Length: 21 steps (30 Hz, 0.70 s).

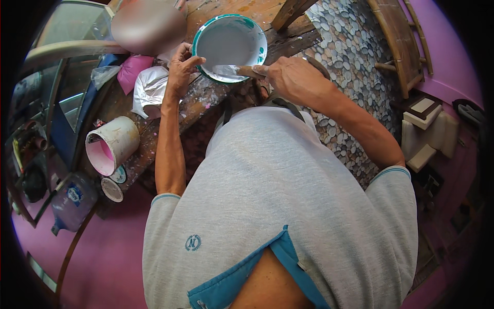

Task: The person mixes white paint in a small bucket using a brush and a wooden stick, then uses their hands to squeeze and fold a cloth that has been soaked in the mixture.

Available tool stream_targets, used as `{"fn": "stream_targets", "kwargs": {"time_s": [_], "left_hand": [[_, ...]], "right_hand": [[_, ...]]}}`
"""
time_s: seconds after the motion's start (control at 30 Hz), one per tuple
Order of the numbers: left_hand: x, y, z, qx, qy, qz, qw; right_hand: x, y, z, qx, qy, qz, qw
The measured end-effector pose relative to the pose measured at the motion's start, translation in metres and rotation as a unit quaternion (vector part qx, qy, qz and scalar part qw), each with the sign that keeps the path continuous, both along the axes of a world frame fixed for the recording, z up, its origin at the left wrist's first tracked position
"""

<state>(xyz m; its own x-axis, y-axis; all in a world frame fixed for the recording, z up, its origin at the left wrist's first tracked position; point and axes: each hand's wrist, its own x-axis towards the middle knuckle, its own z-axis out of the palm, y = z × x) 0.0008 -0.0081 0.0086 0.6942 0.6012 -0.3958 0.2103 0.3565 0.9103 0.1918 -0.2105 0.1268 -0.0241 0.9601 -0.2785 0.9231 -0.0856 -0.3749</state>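
Note:
A white enamel basin (231, 44) with a green rim and green patches stands on the wooden bench, a pale grey-white mix covering its inside. At its left side my left hand (181, 69) grips the rim, thumb toward the inside and fingers around the outside. My right hand (296, 80) is closed around the wooden handle of a putty knife (226, 70). Its blade, coated with whitish paste, lies over the near rim of the basin. The fingers' undersides on the right hand are hidden.
The paint-splashed wooden bench (193, 108) holds a silvery-white bag (150, 90), a pink bag (134, 72) and a tipped white bucket (113, 145) with pink inside. A large water bottle (74, 201) is at left. Bamboo furniture (399, 44) stands right on a pebble-patterned floor (350, 51).

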Motion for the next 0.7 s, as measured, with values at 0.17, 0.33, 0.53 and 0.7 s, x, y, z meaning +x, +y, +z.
{"fn": "stream_targets", "kwargs": {"time_s": [0.17, 0.33, 0.53, 0.7], "left_hand": [[0.009, -0.005, 0.007, 0.028, 0.004, -0.048, 0.998], [0.016, -0.012, 0.015, 0.013, -0.018, -0.057, 0.998], [0.03, -0.02, 0.021, 0.03, -0.031, -0.04, 0.998], [0.032, -0.021, 0.015, 0.039, -0.044, -0.054, 0.997]], "right_hand": [[-0.002, 0.017, -0.029, 0.008, -0.048, 0.024, 0.999], [0.012, 0.026, -0.043, 0.073, -0.159, 0.066, 0.982], [0.005, 0.031, -0.055, 0.037, -0.113, 0.081, 0.99], [0.011, 0.043, -0.056, 0.069, -0.108, 0.071, 0.989]]}}
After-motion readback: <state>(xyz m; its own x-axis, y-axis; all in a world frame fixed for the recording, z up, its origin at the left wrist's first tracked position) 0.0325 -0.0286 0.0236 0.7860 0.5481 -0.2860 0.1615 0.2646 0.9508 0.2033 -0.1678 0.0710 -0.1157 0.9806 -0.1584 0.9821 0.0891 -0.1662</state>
